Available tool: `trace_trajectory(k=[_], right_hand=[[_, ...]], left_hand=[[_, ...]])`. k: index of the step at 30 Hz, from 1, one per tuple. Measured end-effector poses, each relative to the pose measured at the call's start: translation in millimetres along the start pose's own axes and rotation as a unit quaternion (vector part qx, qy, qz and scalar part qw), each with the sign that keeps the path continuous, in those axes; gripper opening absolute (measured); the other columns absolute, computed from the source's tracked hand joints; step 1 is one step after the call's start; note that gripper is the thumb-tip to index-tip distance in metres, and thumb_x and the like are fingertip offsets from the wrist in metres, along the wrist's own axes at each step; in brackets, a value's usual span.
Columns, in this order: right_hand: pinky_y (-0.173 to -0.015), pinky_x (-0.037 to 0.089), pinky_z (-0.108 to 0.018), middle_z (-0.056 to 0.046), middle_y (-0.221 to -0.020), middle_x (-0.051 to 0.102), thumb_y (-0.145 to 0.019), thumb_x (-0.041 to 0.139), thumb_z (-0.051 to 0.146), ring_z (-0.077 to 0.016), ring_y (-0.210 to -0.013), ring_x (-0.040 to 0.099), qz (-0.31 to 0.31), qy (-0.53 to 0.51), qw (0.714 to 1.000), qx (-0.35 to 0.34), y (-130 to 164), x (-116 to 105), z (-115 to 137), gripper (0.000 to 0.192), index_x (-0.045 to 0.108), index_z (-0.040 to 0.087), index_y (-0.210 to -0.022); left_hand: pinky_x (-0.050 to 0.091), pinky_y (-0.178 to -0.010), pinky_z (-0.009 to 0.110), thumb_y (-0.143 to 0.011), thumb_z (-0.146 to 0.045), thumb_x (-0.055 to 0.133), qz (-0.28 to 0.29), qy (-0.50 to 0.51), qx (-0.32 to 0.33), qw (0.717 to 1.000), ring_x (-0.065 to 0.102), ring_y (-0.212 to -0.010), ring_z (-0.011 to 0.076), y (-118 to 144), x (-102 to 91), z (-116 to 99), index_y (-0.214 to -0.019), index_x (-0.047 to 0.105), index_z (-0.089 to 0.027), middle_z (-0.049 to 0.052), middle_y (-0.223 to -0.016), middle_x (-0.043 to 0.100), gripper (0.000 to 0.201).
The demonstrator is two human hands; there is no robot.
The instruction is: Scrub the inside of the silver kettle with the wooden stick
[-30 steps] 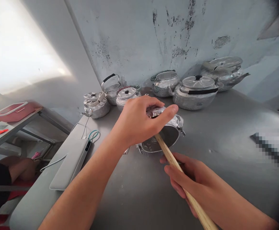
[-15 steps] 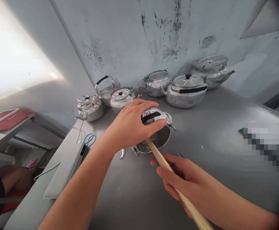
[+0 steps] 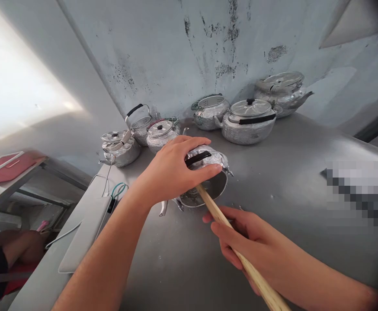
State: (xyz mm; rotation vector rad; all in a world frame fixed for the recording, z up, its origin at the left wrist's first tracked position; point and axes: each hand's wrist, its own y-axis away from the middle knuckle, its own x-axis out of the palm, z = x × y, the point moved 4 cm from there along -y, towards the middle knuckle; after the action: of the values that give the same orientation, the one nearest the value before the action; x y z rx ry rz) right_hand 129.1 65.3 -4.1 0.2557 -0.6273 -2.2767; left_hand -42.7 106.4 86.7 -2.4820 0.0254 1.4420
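A dented aluminium kettle (image 3: 220,190) lies tipped on the grey table (image 3: 176,263), its round mouth facing me and its spout pointing to the left. My left hand (image 3: 182,168) rests over its upper side, fingers and thumb gripping the body beside the black handle grip. In my right hand (image 3: 241,237) is a wooden stick (image 3: 219,216), fingers wrapped round it. The stick slants up from the lower right, and its far end goes in at the kettle's mouth. What that end touches inside is hidden.
Several dented kettles stand along the wall, among them a lidded kettle (image 3: 249,123). A pale flat case (image 3: 87,233) with cables lies on the left. Beyond the table are a pink basket (image 3: 7,166) on a shelf and a person's leg (image 3: 20,248).
The view has shifted slightly, so the kettles appear a little further left. Both hands keep their hold, and the stick stays inside the kettle's mouth.
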Motion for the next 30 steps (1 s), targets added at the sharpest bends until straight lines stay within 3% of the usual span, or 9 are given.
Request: trace_trajectory(k=[6, 11, 15, 19, 24, 27, 30], right_hand=[[-0.047, 0.037, -0.021, 0.009, -0.059, 0.046, -0.105, 0.054, 0.043, -0.0111, -0.053, 0.039, -0.011, 0.024, 0.999, -0.039, 4.1, 0.3, 3.3, 0.023, 0.065, 0.022, -0.104], [-0.047, 0.035, -0.021, 0.009, -0.058, 0.046, -0.109, 0.047, 0.043, -0.0103, -0.052, 0.038, -0.012, 0.031, 0.999, -0.039, 2.4, -0.2, 2.6, 0.029, 0.061, 0.022, -0.094], [-0.048, 0.036, -0.021, 0.011, -0.057, 0.044, -0.109, 0.046, 0.042, -0.0098, -0.051, 0.035, -0.019, 0.020, 0.998, -0.053, 1.7, -1.7, 4.1, 0.026, 0.059, 0.024, -0.098], [-0.047, 0.034, -0.022, 0.009, -0.057, 0.045, -0.108, 0.047, 0.044, -0.0101, -0.051, 0.038, -0.012, 0.048, 0.998, -0.042, 2.5, -1.5, 3.5, 0.031, 0.057, 0.023, -0.087], [-0.048, 0.035, -0.024, 0.009, -0.058, 0.046, -0.105, 0.051, 0.047, -0.0118, -0.051, 0.039, -0.029, 0.049, 0.997, -0.050, 2.8, -1.7, 4.6, 0.026, 0.061, 0.024, -0.097], [-0.049, 0.032, -0.024, 0.008, -0.058, 0.046, -0.104, 0.054, 0.047, -0.0115, -0.053, 0.038, -0.029, 0.069, 0.996, -0.046, 1.8, -2.0, 2.9, 0.030, 0.062, 0.023, -0.088], [-0.050, 0.032, -0.023, 0.008, -0.060, 0.045, -0.105, 0.052, 0.047, -0.0115, -0.055, 0.037, -0.025, 0.065, 0.996, -0.056, 0.7, -2.2, 1.2, 0.030, 0.065, 0.023, -0.092]], left_hand=[[0.042, -0.119, 0.046, -0.093, -0.053, 0.072, -0.002, 0.002, 0.006, 1.000, 0.056, -0.138, 0.0296, -0.2, 0.1, 0.7, -0.139, 0.068, -0.033, 0.003, -0.149, 0.063, 0.050], [0.044, -0.117, 0.045, -0.093, -0.054, 0.072, -0.001, 0.000, 0.005, 1.000, 0.057, -0.136, 0.0298, -0.5, 0.1, 0.9, -0.139, 0.067, -0.033, 0.004, -0.148, 0.063, 0.051], [0.043, -0.118, 0.044, -0.093, -0.053, 0.072, -0.001, -0.002, 0.009, 1.000, 0.057, -0.137, 0.0289, -0.5, 0.0, 0.4, -0.139, 0.067, -0.032, 0.003, -0.147, 0.064, 0.051], [0.042, -0.120, 0.045, -0.093, -0.053, 0.072, 0.002, -0.001, 0.001, 1.000, 0.056, -0.138, 0.0282, 0.1, 0.6, 0.2, -0.140, 0.067, -0.032, 0.003, -0.149, 0.062, 0.052], [0.041, -0.121, 0.046, -0.093, -0.054, 0.072, 0.005, 0.001, -0.001, 1.000, 0.055, -0.139, 0.0283, 0.0, 0.4, -0.4, -0.140, 0.066, -0.033, 0.003, -0.149, 0.062, 0.052], [0.041, -0.121, 0.045, -0.093, -0.053, 0.072, 0.003, 0.001, 0.000, 1.000, 0.056, -0.138, 0.0277, -0.3, -0.1, -0.5, -0.140, 0.066, -0.032, 0.003, -0.150, 0.062, 0.051], [0.041, -0.121, 0.046, -0.093, -0.053, 0.072, 0.002, 0.000, 0.002, 1.000, 0.055, -0.139, 0.0286, -0.2, 0.1, -0.5, -0.139, 0.066, -0.032, 0.003, -0.150, 0.062, 0.051]])
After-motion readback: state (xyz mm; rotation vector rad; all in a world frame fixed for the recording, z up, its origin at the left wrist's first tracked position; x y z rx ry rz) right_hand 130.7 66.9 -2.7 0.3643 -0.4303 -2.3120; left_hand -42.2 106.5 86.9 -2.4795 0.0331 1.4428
